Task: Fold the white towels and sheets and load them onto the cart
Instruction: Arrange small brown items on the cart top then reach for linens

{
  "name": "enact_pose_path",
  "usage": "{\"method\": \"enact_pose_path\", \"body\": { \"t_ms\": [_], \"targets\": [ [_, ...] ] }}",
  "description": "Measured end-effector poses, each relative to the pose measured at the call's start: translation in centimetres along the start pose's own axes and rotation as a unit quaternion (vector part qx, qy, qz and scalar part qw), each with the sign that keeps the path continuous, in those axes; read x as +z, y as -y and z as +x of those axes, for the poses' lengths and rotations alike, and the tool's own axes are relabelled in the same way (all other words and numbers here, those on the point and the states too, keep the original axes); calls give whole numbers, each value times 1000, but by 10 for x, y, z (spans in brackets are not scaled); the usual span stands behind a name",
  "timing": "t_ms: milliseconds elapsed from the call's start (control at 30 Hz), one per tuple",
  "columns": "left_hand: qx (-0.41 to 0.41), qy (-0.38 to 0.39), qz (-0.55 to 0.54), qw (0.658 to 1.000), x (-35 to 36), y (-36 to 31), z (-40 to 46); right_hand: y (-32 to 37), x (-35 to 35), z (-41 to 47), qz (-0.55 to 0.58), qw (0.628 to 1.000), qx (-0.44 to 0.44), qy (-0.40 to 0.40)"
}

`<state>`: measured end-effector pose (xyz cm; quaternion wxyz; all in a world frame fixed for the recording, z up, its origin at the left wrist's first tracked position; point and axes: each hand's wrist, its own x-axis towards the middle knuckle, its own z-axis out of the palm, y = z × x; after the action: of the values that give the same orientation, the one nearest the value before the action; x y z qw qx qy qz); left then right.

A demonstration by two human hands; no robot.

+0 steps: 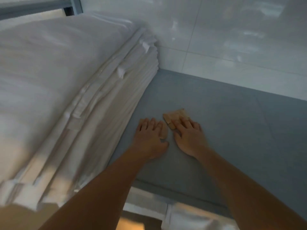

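Resting flat, fingers straight: left hand [150, 136], right hand [188, 136] on grey shelf [232, 130]; folded white linen stack [66, 88] just left

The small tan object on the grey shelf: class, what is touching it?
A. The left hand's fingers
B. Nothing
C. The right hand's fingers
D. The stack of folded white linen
C: the right hand lays its fingers on the small tan object; the left hand and the stack of folded white linen lie apart from it.

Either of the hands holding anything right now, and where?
Nothing is gripped. The left hand lies flat on the grey shelf; the right hand rests its fingers on the near edge of a small tan card.
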<state>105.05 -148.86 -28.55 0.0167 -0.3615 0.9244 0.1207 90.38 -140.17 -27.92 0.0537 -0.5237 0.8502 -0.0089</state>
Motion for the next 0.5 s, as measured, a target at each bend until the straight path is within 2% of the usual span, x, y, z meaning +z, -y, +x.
{"method": "enact_pose_path", "body": {
  "t_ms": [233, 367, 500],
  "targets": [
    [15, 26, -12, 999, 1, -12, -67, 22, 1, -92, -8, 1000, 28, 4],
    [53, 31, -16, 998, 2, -9, -95, 30, -2, -134, -23, 998, 23, -57],
    [79, -22, -32, 996, 1, -5, -111, 22, -8, -139, -8, 997, 7, -77]
  ]
}}
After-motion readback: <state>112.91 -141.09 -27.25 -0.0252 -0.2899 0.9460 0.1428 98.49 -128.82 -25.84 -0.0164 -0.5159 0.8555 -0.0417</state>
